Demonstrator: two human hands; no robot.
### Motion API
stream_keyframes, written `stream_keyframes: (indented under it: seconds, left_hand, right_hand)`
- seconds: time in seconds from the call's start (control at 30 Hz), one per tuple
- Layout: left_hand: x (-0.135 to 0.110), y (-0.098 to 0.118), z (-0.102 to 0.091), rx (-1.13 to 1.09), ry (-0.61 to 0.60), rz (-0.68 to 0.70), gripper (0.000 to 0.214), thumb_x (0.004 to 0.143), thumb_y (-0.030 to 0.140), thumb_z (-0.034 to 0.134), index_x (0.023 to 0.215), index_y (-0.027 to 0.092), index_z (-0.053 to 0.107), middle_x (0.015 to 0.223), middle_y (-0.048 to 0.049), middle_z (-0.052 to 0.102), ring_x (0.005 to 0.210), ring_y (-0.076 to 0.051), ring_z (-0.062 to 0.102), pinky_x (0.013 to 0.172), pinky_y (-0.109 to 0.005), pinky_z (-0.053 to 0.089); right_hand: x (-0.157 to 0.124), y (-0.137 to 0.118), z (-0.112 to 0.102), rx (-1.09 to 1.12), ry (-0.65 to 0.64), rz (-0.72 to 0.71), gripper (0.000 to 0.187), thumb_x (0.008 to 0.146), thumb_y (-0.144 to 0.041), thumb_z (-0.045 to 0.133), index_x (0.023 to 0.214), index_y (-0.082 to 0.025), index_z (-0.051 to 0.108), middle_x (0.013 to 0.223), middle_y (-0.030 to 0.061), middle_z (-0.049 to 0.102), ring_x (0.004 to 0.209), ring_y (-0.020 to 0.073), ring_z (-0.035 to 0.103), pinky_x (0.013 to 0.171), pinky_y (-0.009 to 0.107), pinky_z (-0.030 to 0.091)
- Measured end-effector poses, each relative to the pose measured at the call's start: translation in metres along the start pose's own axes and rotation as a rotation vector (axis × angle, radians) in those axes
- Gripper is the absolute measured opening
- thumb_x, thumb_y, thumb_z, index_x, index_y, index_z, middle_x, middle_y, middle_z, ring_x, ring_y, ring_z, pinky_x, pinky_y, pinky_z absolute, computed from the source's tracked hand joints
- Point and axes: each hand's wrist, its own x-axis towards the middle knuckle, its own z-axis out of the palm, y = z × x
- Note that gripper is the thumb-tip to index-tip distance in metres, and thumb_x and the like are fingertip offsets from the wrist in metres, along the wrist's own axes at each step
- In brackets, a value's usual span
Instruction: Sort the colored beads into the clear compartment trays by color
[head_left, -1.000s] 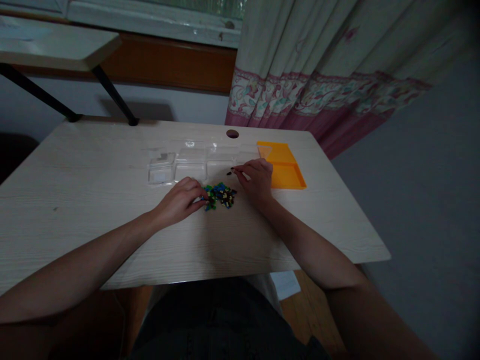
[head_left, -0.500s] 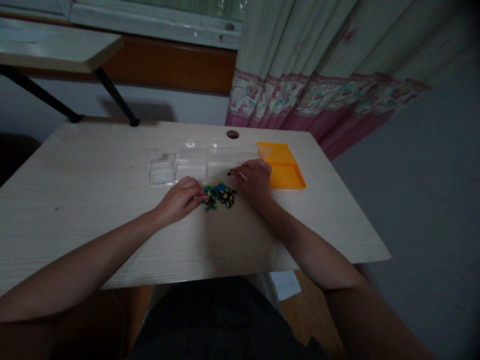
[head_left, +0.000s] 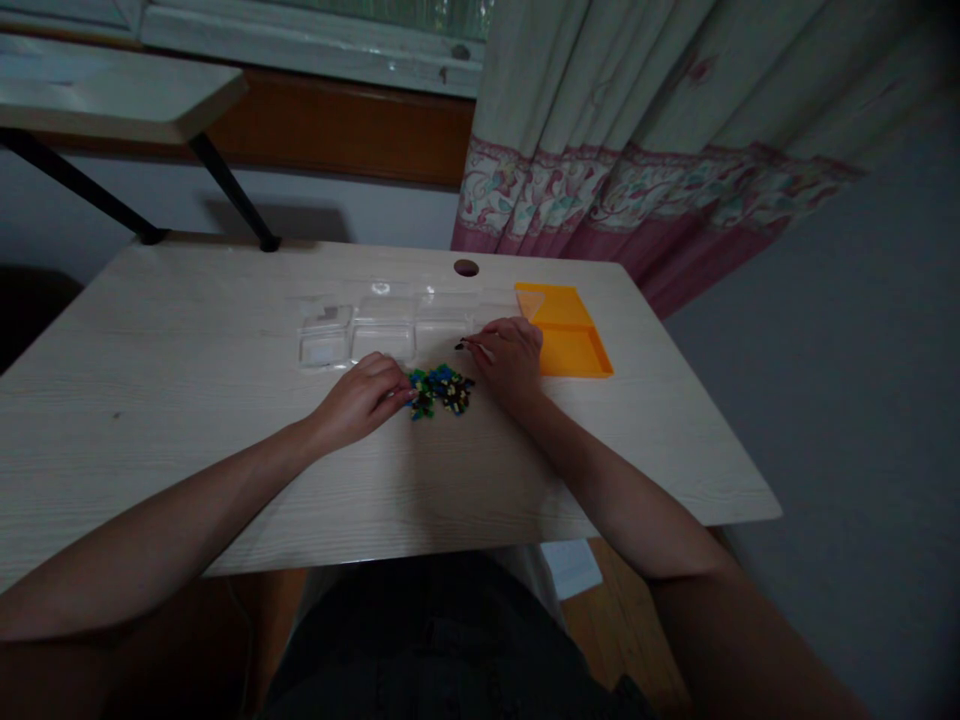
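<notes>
A small heap of tiny blue, green, dark and pale pieces (head_left: 450, 388) lies on the table. My left hand (head_left: 365, 400) is at the heap's left edge, thumb and finger pinched together; what they hold, if anything, is too small to make out. Beyond the heap, my right hand (head_left: 510, 358) is closed in a pinch, with a small dark piece (head_left: 460, 346) at its fingertips. It is beside the front right part of a clear plastic compartment tray (head_left: 382, 342), partly covering it.
An open orange case (head_left: 574, 350) sits right of my right hand. The pale wooden table (head_left: 187, 400) has a round cable hole (head_left: 466, 268) near its back edge. A raised shelf (head_left: 112, 95) stands at the back left, and a curtain (head_left: 600, 150) hangs behind.
Both hands stay almost where they were. Around the right fingertips, the dark bits look slightly different; two showed apart before, while one shows plainly now.
</notes>
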Motion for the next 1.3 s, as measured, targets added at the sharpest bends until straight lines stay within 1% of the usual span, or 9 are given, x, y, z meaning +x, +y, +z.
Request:
stream_keyframes:
  seconds: [0.27, 0.43, 0.6, 0.77, 0.87, 0.97, 1.1, 1.2, 1.3]
  left_hand:
    - [0.000, 0.001, -0.001, -0.001, -0.030, -0.017, 0.026, 0.097, 0.035, 0.048, 0.087, 0.015, 0.062, 0.082, -0.0058, 0.056, 0.085, -0.020, 0.050, 0.078, -0.033, 0.042]
    - [0.000, 0.001, 0.000, -0.003, -0.013, -0.012, 0.027, 0.097, 0.035, 0.047, 0.087, 0.016, 0.062, 0.081, -0.0057, 0.057, 0.084, -0.020, 0.051, 0.079, -0.034, 0.042]
    - [0.001, 0.002, -0.001, -0.019, 0.016, 0.001, 0.026, 0.098, 0.031, 0.046, 0.084, 0.015, 0.060, 0.079, -0.0058, 0.057, 0.082, -0.019, 0.051, 0.078, -0.034, 0.042]
    - [-0.001, 0.001, -0.001, -0.038, 0.057, 0.019, 0.023, 0.098, 0.027, 0.045, 0.082, 0.016, 0.058, 0.078, -0.0054, 0.056, 0.081, -0.019, 0.050, 0.078, -0.035, 0.042]
    - [-0.001, -0.001, 0.000, -0.053, 0.073, 0.021, 0.022, 0.098, 0.026, 0.045, 0.082, 0.016, 0.057, 0.078, -0.0048, 0.056, 0.080, -0.019, 0.050, 0.078, -0.035, 0.042]
    - [0.000, -0.002, 0.000, -0.064, 0.079, 0.022, 0.022, 0.098, 0.026, 0.045, 0.082, 0.016, 0.056, 0.077, -0.0043, 0.055, 0.080, -0.018, 0.050, 0.077, -0.035, 0.042]
    - [0.000, -0.001, 0.000, -0.072, 0.079, 0.030, 0.021, 0.098, 0.027, 0.046, 0.083, 0.017, 0.057, 0.078, -0.0043, 0.055, 0.080, -0.018, 0.050, 0.077, -0.035, 0.042]
    - [-0.001, 0.000, 0.000, -0.090, 0.089, 0.040, 0.020, 0.097, 0.028, 0.047, 0.084, 0.017, 0.057, 0.078, -0.0045, 0.055, 0.081, -0.019, 0.050, 0.075, -0.034, 0.042]
    - [-0.001, 0.001, 0.000, -0.107, 0.093, 0.046, 0.021, 0.097, 0.029, 0.048, 0.083, 0.017, 0.057, 0.078, -0.0045, 0.055, 0.080, -0.019, 0.050, 0.074, -0.034, 0.042]
  right_hand:
    - [0.000, -0.002, -0.001, 0.006, 0.006, 0.003, 0.021, 0.092, -0.037, 0.058, 0.091, -0.025, 0.075, 0.101, 0.0035, 0.067, 0.105, 0.0232, 0.052, 0.097, 0.042, 0.031]
    - [0.000, -0.004, -0.004, 0.037, 0.085, -0.052, 0.021, 0.094, -0.037, 0.056, 0.092, -0.025, 0.074, 0.097, 0.0035, 0.068, 0.101, 0.0213, 0.054, 0.099, 0.041, 0.032]
    - [-0.003, -0.014, -0.013, 0.095, 0.145, -0.207, 0.016, 0.092, -0.035, 0.059, 0.095, -0.027, 0.073, 0.092, 0.0025, 0.068, 0.099, 0.0202, 0.054, 0.094, 0.039, 0.034]
    - [-0.009, -0.030, -0.023, 0.166, 0.153, -0.446, 0.013, 0.089, -0.033, 0.064, 0.100, -0.030, 0.071, 0.088, 0.0003, 0.069, 0.095, 0.0188, 0.054, 0.093, 0.038, 0.036]
    - [-0.013, -0.038, -0.025, 0.190, 0.122, -0.530, 0.015, 0.088, -0.035, 0.065, 0.102, -0.031, 0.071, 0.087, -0.0005, 0.068, 0.094, 0.0184, 0.054, 0.093, 0.037, 0.036]
    - [-0.015, -0.043, -0.024, 0.190, 0.080, -0.547, 0.016, 0.088, -0.039, 0.065, 0.102, -0.032, 0.071, 0.087, -0.0012, 0.069, 0.093, 0.0180, 0.054, 0.093, 0.037, 0.036]
    - [-0.017, -0.047, -0.019, 0.193, 0.033, -0.544, 0.022, 0.089, -0.041, 0.064, 0.107, -0.031, 0.070, 0.089, -0.0009, 0.070, 0.095, 0.0180, 0.054, 0.095, 0.038, 0.034]
    - [-0.018, -0.050, -0.018, 0.216, 0.023, -0.547, 0.023, 0.089, -0.041, 0.064, 0.108, -0.030, 0.070, 0.090, -0.0005, 0.070, 0.096, 0.0183, 0.054, 0.095, 0.038, 0.035]
    - [-0.019, -0.053, -0.018, 0.238, 0.030, -0.539, 0.020, 0.089, -0.040, 0.064, 0.104, -0.029, 0.071, 0.090, -0.0003, 0.071, 0.095, 0.0181, 0.054, 0.093, 0.037, 0.036]
